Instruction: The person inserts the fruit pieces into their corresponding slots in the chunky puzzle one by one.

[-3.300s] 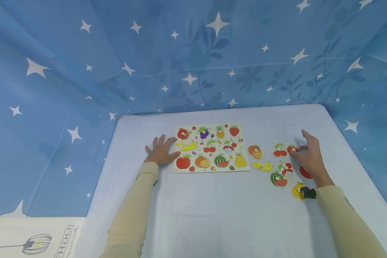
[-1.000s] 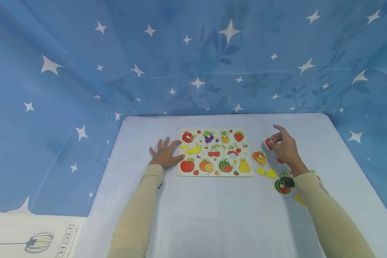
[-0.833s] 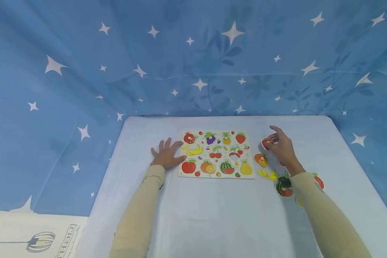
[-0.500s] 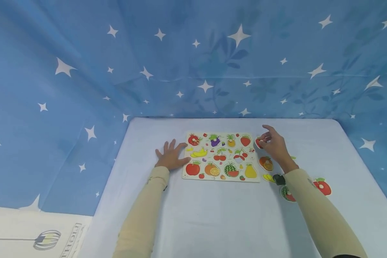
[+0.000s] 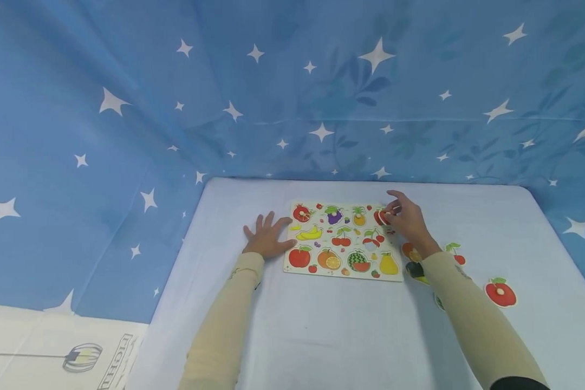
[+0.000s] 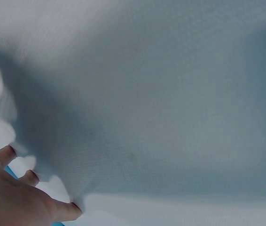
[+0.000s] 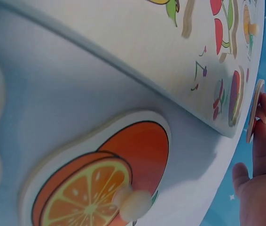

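A wooden fruit puzzle board (image 5: 331,244) lies on the table. My left hand (image 5: 268,238) rests with spread fingers at its left edge; in the left wrist view the left hand (image 6: 20,197) shows at the lower left corner. My right hand (image 5: 410,219) pinches a strawberry puzzle piece (image 5: 384,218) by its knob, over the printed strawberry in the board's far right corner. Edge-on in the right wrist view, the strawberry piece (image 7: 255,110) is tilted and looks raised off the board. Pomegranate (image 5: 301,213), grape (image 5: 333,215) and pineapple (image 5: 358,216) pieces with knobs sit in the board.
Right of the board lie loose pieces: an orange (image 5: 409,251), cherries (image 5: 455,253) and an apple (image 5: 500,293). A watermelon piece (image 5: 439,302) and bananas (image 5: 421,279) are partly hidden by the right arm. A blue star-patterned cloth (image 5: 273,97) stands behind the table.
My right hand has picked the strawberry piece from the loose pieces and carried it left to the board's far right corner. The left hand stays at the board's edge; the head view has shifted.
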`<act>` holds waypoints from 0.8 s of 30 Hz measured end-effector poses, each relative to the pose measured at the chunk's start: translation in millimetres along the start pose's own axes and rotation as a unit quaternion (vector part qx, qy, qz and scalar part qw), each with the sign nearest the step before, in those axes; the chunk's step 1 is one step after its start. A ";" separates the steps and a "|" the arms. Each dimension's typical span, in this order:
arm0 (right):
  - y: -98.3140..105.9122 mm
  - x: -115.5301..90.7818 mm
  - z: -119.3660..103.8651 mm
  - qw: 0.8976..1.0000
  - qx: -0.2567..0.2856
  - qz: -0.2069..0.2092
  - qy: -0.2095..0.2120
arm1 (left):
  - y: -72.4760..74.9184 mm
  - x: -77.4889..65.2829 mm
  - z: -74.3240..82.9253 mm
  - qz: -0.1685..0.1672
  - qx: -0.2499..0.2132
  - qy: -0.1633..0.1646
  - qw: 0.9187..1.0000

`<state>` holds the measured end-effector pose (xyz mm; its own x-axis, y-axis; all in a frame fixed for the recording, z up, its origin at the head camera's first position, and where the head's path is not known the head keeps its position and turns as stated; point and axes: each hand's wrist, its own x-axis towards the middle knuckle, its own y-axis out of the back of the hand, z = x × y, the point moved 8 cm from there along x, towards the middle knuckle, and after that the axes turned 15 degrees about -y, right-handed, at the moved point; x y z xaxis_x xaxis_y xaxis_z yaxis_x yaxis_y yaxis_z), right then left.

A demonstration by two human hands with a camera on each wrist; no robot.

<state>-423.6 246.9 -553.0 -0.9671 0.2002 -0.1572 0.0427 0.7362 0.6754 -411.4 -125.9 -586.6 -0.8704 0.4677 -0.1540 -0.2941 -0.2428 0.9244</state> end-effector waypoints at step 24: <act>-24.3 18.5 -0.1 0.999 -0.040 -0.011 -0.013 | -0.2 2.3 -1.3 -0.002 -0.004 0.007 1.000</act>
<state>-442.5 232.7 -572.2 -0.9604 0.2021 -0.1919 -0.0005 0.6875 0.7262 -413.8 -125.9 -587.6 -0.8748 0.4564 -0.1624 -0.2999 -0.2472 0.9214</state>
